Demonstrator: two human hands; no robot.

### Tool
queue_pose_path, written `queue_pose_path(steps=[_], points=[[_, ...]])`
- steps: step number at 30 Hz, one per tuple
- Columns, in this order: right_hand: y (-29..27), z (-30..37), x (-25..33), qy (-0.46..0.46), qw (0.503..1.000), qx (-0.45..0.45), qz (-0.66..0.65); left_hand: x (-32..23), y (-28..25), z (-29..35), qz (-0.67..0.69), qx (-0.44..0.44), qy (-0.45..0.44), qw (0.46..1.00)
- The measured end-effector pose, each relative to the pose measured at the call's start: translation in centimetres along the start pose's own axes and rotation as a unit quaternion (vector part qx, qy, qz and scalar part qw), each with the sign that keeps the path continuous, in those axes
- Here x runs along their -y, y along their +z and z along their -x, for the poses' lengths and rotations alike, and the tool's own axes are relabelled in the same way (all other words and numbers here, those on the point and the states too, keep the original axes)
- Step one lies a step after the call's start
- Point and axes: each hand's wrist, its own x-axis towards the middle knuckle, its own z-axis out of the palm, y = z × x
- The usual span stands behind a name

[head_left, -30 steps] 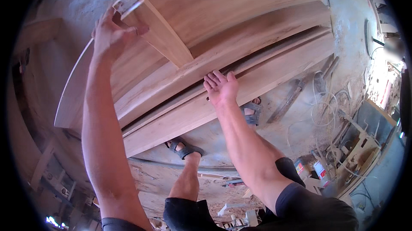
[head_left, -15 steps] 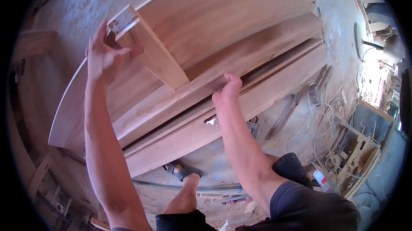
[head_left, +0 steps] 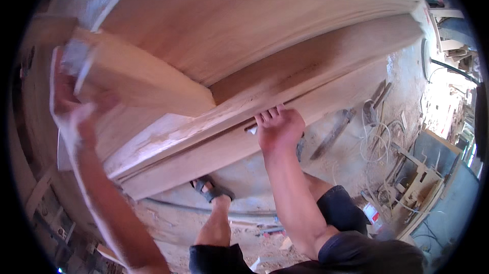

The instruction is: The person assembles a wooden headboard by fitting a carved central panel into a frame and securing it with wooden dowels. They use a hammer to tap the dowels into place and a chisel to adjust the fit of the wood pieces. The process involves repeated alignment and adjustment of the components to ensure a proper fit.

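Observation:
Before me stands a large wooden frame (head_left: 305, 60) with a broad curved panel (head_left: 244, 14) at its back. A short cross board (head_left: 147, 78) juts from it toward the left. At that board's outer end is my left hand (head_left: 81, 116), blurred by motion, its thumb on the near side and its fingers around the far side. My right hand (head_left: 282, 126) is closed over the near edge of the frame, fingers curled on top. Below that edge lies a long plank (head_left: 198, 169) with a small slot, close against the frame.
My sandalled foot (head_left: 211, 190) stands on the dusty floor just before the plank. Right of my arm lie a long wooden bar (head_left: 333, 134) and loose pale cable (head_left: 377, 141). A wooden jig or machine part (head_left: 420, 187) stands farther right, near a blue-grey panel (head_left: 448, 208).
The frame has shifted and tipped nearer, and its dark gap above the plank has narrowed. My left hand has moved left and down with the cross board. My right hand now curls over the edge.

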Motion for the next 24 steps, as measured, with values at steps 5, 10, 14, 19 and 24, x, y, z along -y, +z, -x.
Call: queue_pose_path(steps=[5, 10, 14, 19, 24], points=[[1.8, -0.6, -0.4, -0.044, 0.997, -0.058, -0.003, -1.8, -9.4, 0.2, -0.005, 0.044, -0.113, 0.993], [3.8, -2.7, -0.5, -0.050, 0.993, -0.103, 0.034, -2.8, -6.0, 1.1, -0.005, 0.076, -0.032, 0.997], [1.6, 3.9, 0.6, -0.033, 0.988, -0.125, 0.087, -2.5, -3.0, 1.2, 0.028, 0.140, -0.041, 0.989], [-0.9, 14.8, 4.9, -0.033, 0.977, -0.158, 0.141, -4.8, 1.1, 3.4, 0.022, 0.231, -0.021, 0.972], [-0.2, 23.7, 8.4, -0.039, 0.969, -0.189, 0.155, -10.5, 5.0, 6.0, 0.018, 0.338, -0.033, 0.940]])
